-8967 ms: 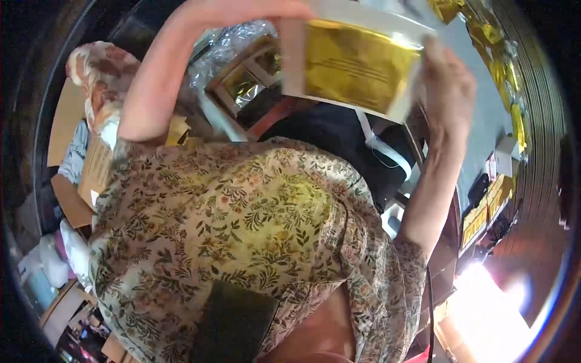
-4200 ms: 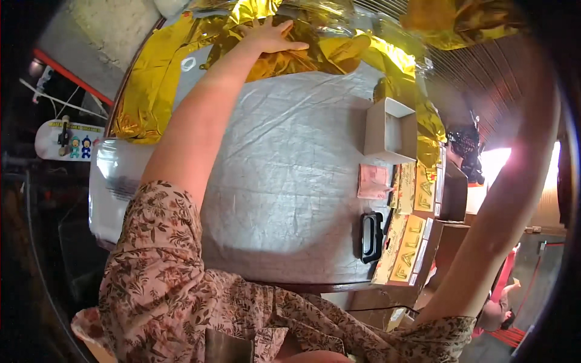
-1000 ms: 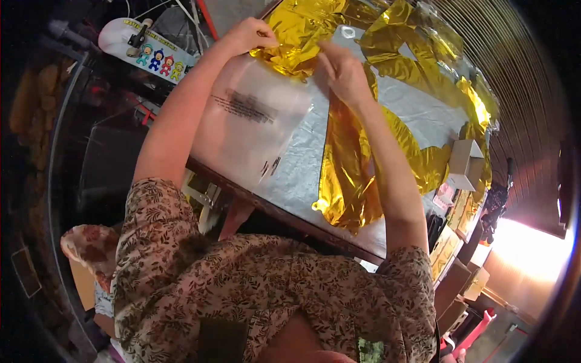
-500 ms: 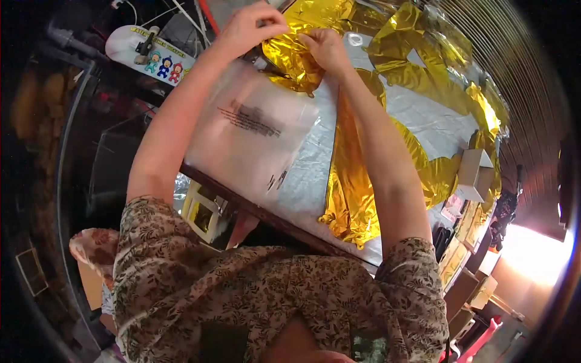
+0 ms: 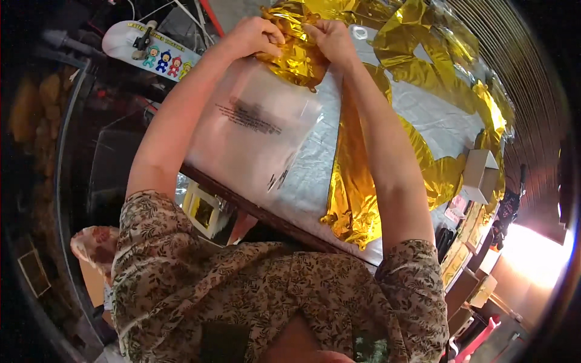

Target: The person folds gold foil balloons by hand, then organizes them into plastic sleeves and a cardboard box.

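A crumpled, flat gold foil balloon (image 5: pixel 298 68) with small tabs on its edge lies at the far side of the table, between my hands. My left hand (image 5: pixel 255 37) is closed at its left edge, fingers curled onto the foil; their tips are partly hidden. With thumb and fingers, my right hand (image 5: pixel 331 40) pinches the foil's upper right part. Below the balloon lies a clear plastic bag (image 5: pixel 242 145) with dark print. Another long gold foil piece (image 5: pixel 351 187) stretches under my right forearm toward the near table edge.
More gold foil (image 5: pixel 402 54) spreads over the silver-grey table cover (image 5: pixel 423 100) at the right. A small white ring-shaped item (image 5: pixel 359 32) sits near my right hand. An open white box (image 5: pixel 480 175) stands at the right edge. Beyond the left edge is a white skateboard (image 5: pixel 142 51) with cartoon figures.
My left hand has come down and nearer, its fingers now curled at the balloon's left edge. My right hand keeps its pinch and has shifted slightly.
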`<state>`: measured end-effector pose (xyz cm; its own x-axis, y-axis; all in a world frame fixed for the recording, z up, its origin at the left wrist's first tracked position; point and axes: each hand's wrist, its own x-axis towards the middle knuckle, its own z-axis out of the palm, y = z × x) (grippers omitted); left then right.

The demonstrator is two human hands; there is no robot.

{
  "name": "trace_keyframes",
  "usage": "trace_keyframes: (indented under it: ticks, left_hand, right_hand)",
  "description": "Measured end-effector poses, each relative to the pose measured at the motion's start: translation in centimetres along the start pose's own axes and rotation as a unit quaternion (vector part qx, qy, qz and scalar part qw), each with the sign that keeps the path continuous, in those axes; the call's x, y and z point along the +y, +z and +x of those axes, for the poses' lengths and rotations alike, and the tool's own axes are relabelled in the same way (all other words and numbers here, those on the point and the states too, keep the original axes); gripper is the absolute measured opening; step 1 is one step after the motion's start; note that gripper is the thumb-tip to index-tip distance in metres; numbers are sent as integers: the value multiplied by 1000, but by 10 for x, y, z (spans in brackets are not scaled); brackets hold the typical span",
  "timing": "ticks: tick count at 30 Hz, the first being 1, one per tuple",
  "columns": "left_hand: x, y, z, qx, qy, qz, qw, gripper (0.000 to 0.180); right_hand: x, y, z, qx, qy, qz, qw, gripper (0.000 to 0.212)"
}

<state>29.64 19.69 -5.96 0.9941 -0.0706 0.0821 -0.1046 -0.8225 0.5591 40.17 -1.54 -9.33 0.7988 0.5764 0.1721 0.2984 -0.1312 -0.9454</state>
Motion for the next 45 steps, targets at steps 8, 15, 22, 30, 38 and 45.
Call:
trace_keyframes:
  ticks: [8,15,22,30,38,45]
  left_hand:
    - [-1,0,16,-37,-14,-65,997,26]
    - [-6,-9,39,-23,-21,-31,999,36]
    - [11,-7,65,-10,-29,6,1000,37]
    - [68,3,45,482,163,251,823,12]
    - [45,31,84,23,-23,287,957,18]
    - [31,63,152,110,-3,279,954,24]
  right_hand:
    - [19,-7,8,3,-14,-58,998,26]
    - [-5,-7,-2,-42,30,-22,998,37]
    - [-13,-14,-8,-37,-79,-105,991,37]
    - [1,-11,25,158,67,225,959,25]
    - [-35,-17,75,180,-19,235,955,27]
    - [-87,-59,88,105,41,343,932,16]
